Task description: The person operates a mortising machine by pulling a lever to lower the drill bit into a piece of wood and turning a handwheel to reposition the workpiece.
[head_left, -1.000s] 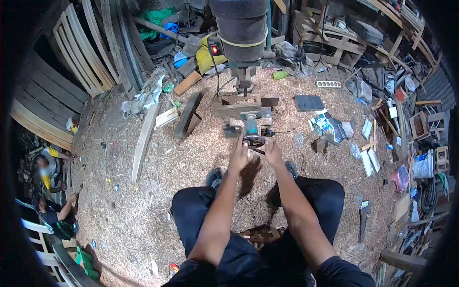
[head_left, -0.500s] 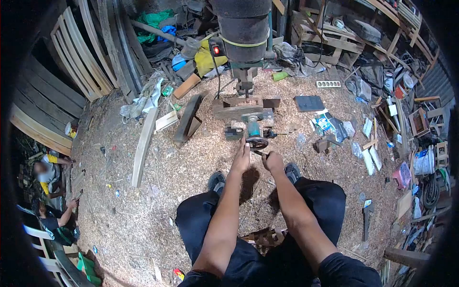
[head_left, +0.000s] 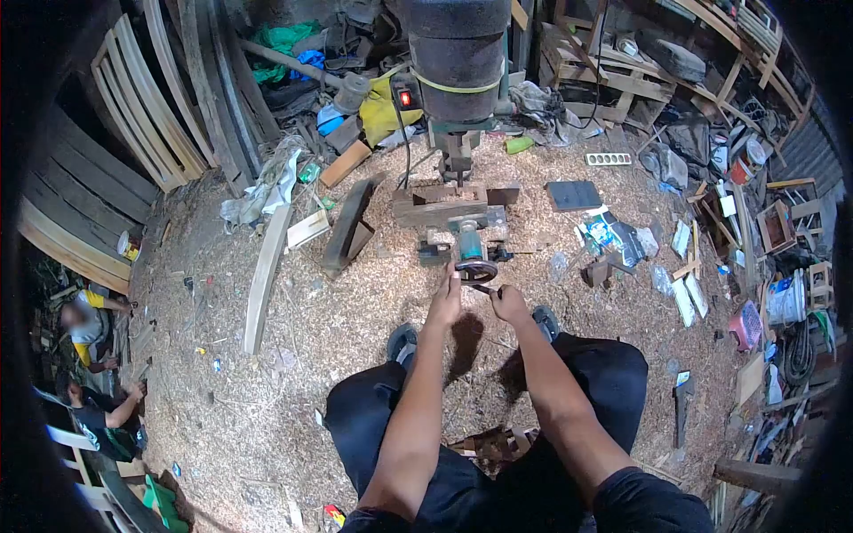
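My left hand [head_left: 446, 300] is at the left rim of a dark handwheel [head_left: 477, 272], its fingers against the wheel. Just to the right, my right hand [head_left: 510, 305] is wrapped round a dark lever handle [head_left: 483, 289] that slants up towards the wheel. Behind the wheel is the green vise body [head_left: 469, 240] of an upright drilling machine. A wooden block [head_left: 440, 211] with a hollow in its top lies across the vise. The machine's bit [head_left: 459, 172] points down at that hollow, under a large dark motor housing [head_left: 455, 62].
Wood shavings cover the floor. Left of the machine lie a dark timber piece [head_left: 350, 226] and a long curved board [head_left: 268, 280]. A power strip [head_left: 609, 160] and a dark flat box [head_left: 573, 194] lie right. Two people [head_left: 89, 324] crouch at far left.
The view has shifted slightly. Both hands keep their places at the handwheel and lever. At far left, the person in black has moved an arm a little.
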Demonstrator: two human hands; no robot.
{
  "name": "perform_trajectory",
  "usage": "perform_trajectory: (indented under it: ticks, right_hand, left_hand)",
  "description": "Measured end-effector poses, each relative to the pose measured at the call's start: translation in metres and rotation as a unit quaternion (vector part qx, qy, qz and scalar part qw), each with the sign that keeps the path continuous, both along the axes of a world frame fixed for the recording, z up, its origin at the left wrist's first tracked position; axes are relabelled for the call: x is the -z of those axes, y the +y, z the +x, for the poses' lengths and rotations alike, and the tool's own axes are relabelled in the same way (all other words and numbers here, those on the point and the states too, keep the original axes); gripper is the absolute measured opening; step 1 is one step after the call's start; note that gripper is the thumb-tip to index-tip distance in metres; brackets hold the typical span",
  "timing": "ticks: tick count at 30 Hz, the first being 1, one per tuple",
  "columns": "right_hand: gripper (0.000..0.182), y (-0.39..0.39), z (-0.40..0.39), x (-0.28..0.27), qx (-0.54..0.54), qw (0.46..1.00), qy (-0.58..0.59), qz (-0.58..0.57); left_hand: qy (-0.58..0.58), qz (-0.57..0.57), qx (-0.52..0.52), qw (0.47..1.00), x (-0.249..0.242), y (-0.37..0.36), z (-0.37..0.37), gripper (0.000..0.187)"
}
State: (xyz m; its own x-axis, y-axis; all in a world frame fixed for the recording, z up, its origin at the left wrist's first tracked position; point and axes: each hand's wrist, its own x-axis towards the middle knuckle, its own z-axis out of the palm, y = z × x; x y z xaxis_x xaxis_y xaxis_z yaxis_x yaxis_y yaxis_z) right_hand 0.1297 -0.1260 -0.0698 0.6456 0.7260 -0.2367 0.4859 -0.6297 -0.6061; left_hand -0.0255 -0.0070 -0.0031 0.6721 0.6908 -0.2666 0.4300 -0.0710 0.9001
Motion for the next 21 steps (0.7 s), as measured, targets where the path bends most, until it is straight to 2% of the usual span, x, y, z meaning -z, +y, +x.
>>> perform_trajectory:
  ticks: [9,10,13,14,17,21]
  right_hand:
    - [0.046,-0.022,0.039,0.059,0.021,0.996,0.090,0.020]
    - [0.050,-0.025,0.042,0.063,0.036,0.992,0.121,0.010]
    - [0.034,-0.027,0.043,0.082,0.062,0.990,0.118,0.038]
    - [0.030,-0.029,0.048,0.088,0.059,0.990,0.129,-0.007]
    - [0.031,-0.029,0.048,0.092,0.055,0.990,0.133,-0.002]
    - [0.037,-0.032,0.050,0.101,0.055,0.987,0.149,0.013]
  left_hand:
    - [-0.013,0.003,0.010,1.000,-0.004,-0.013,0.006,0.067]
    - [-0.018,-0.004,0.012,1.000,-0.012,-0.014,0.007,0.060]
    - [-0.055,0.016,0.016,0.998,-0.008,-0.015,0.010,0.060]
    - [-0.065,0.009,0.011,0.998,-0.005,-0.015,0.011,0.059]
    - [-0.055,0.033,0.017,0.998,0.016,-0.011,0.010,0.065]
    - [-0.140,-0.034,-0.012,0.989,0.010,-0.027,0.012,0.061]
